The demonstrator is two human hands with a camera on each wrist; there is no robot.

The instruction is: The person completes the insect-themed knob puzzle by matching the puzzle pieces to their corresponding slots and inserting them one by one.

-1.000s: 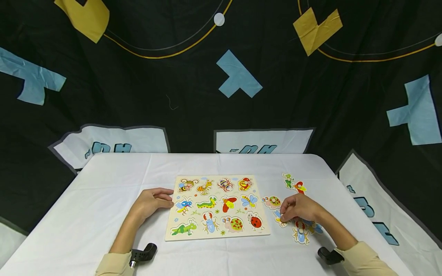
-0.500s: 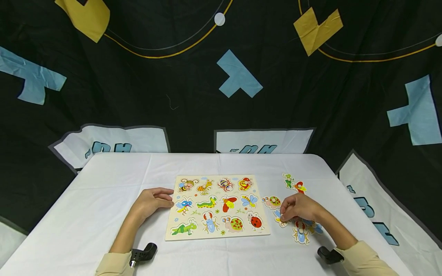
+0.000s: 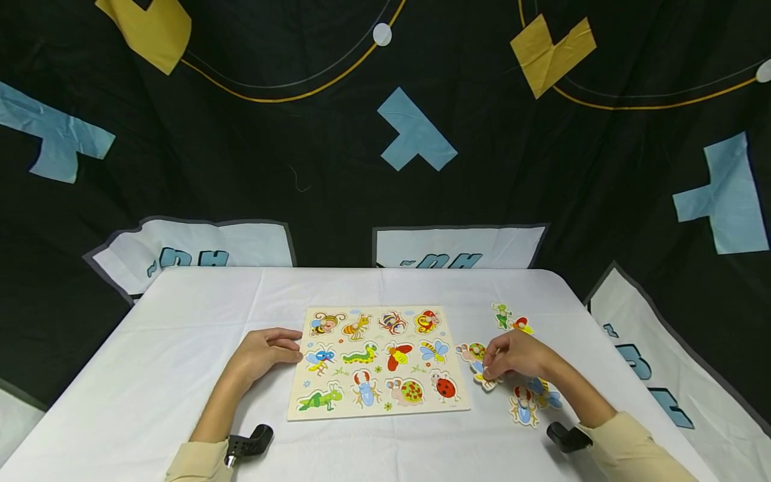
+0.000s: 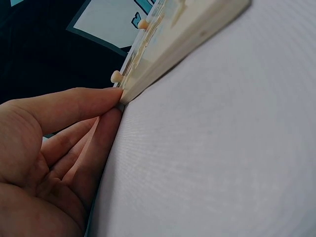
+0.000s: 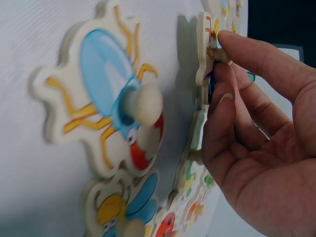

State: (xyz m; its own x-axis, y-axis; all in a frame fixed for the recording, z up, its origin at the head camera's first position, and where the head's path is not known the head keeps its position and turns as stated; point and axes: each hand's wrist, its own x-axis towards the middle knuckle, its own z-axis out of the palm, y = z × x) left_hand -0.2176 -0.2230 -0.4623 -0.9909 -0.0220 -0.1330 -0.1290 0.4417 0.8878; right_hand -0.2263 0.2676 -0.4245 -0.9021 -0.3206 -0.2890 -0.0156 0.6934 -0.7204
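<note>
A pale insect puzzle board [image 3: 429,406] lies flat at the table's middle. My left hand [image 3: 259,355] touches its left edge; in the left wrist view the fairly straight fingers [image 4: 74,106] meet the board's side [image 4: 168,61]. My right hand [image 3: 521,355] pinches the wooden knob of an insect puzzle piece [image 3: 485,383] right of the board. That piece [image 5: 203,54] stands edge-on in the right wrist view, with orange, yellow and dark blue printing; its whole picture is hidden. A snail piece [image 3: 476,350] lies just beyond the fingertips, partly covered.
Right of the board lie a stag beetle piece [image 3: 524,407], a blue-winged bee piece [image 3: 545,393], a green insect piece [image 3: 502,315] and a red piece [image 3: 523,325], partly behind my hand. White cloth covers the table [image 3: 337,455]; a black curtain [image 3: 337,181] hangs behind.
My right hand has shifted slightly left and away from me with the pinched piece, which now overlaps the snail piece in view. More of the bee piece shows. The left hand stays put.
</note>
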